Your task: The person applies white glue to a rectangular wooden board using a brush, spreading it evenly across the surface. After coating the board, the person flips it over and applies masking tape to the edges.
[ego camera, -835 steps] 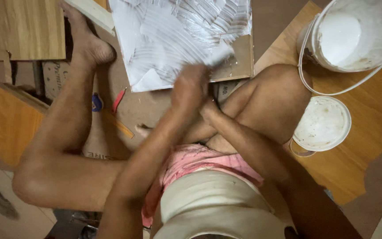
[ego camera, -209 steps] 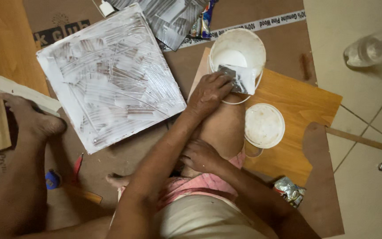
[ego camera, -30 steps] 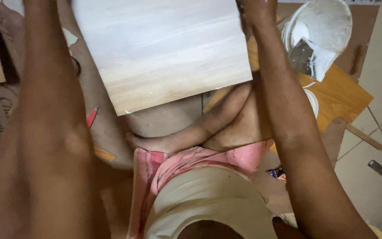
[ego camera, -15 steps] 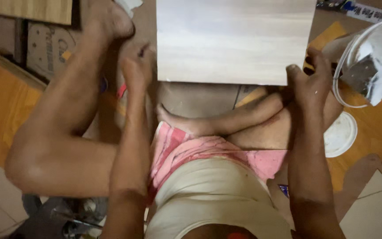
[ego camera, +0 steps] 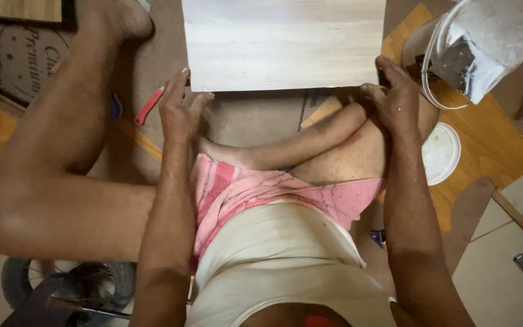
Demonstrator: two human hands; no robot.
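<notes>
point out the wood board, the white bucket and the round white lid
wood board (ego camera: 282, 42), head view, middle of its pale face
white bucket (ego camera: 503, 27), head view, inner wall near the top
round white lid (ego camera: 442, 152), head view, centre of the lid

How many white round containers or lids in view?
2. A white plastic bucket with a wire handle sits top right, holding a metal scraper. A flat white round lid lies below it on the orange board, beside the right hand. Others may be out of view.

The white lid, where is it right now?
Head view, right side: the lid lies on the orange board, below the bucket, beside the right hand.
</notes>
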